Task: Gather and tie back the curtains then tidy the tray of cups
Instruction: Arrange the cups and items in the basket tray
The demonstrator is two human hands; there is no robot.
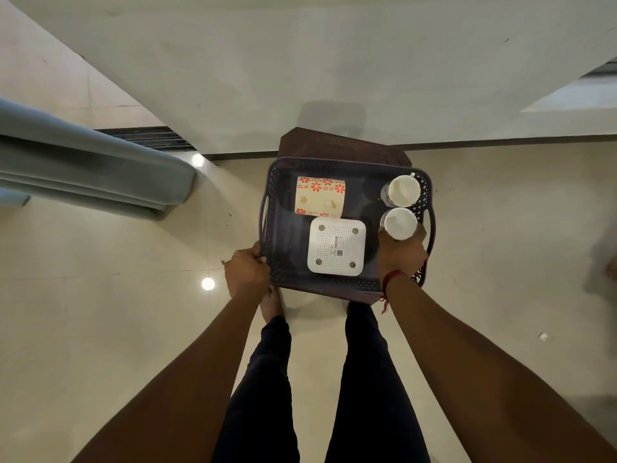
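near cup: white, upright, at the right edge of the tray, held by the right hand, fingers wrapped round its side from the near side
far cup: touching the near one, straight ahead of the r hand along the tray's right wall, so both sit in a line front-to-back
tray: dark perforated basket w/ handles, on a small brown stool by the wall
left hand: closed on the tray's near-left corner, prob steadying it
key relation: r hand is the nearer one to both cups, left is way across
other stuff in tray: flowery red/cream box, white vented gadget
writing: gadget has a label + QR code, too small to read
curtain: grey-blue, bunched at left; can't see a tie
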